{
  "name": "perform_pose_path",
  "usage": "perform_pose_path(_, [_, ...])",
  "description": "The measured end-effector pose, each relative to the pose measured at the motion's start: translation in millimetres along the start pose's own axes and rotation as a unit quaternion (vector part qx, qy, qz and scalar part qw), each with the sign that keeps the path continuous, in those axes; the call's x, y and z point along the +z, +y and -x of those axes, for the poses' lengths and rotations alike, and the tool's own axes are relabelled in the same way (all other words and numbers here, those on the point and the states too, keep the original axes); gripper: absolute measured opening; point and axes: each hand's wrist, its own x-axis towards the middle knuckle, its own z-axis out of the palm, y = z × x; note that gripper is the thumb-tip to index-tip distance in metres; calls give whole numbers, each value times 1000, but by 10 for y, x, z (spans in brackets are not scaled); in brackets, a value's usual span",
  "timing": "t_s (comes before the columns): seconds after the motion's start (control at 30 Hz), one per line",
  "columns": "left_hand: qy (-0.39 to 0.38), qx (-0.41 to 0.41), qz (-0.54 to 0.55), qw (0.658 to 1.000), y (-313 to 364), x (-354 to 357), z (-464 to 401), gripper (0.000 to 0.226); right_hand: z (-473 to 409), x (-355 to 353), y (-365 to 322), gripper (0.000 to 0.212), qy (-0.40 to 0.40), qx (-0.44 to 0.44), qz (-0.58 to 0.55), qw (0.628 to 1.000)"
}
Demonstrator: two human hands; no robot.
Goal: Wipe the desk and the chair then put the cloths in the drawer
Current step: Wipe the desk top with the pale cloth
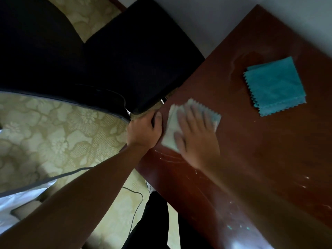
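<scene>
Seen from the head camera, looking down along both bare forearms. No brand, label or writing readable anywhere.

Dark red-brown wooden counter (251, 150), running from the lower edge up to the right, scuffed with pale scratches and small light specks near the lower part. Right hand (195, 133) flat, fingers spread, pressing down on a pale cloth (172, 133) with zigzag-cut edges, close to the counter's left edge; blurred, so finger detail is soft. Open palm, pressing rather than gripping. Left hand (145, 130) curled over the counter's left edge just beside the pale cloth, thumb on top, fingers wrapped under and out of sight; clamped on the edge. Hands near each other but not touching, the pale cloth between them.

Teal cloth (274, 87), folded into a square stack with the same zigzag edges, lying on the counter well apart from the pale cloth, toward the counter's far right side. Faint cloudy ring marks on the wood just beside it.

Dark chair (125, 56) with padded seat and back, standing against the counter's left edge, beyond the left hand; a bit of metal frame visible at its near corner. Yellow-green floral carpet (53, 133) left of the counter. Thin cable (136, 200) trailing across the carpet below the left forearm. White fabric (16, 200) at the lower left corner. No drawer in view.
</scene>
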Motion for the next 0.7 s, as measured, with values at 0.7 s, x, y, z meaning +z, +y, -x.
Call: perform_pose_path(0.7, [-55, -16, 34, 998, -82, 3, -42, 47, 560, 29, -122, 58, -53, 49, 11, 997])
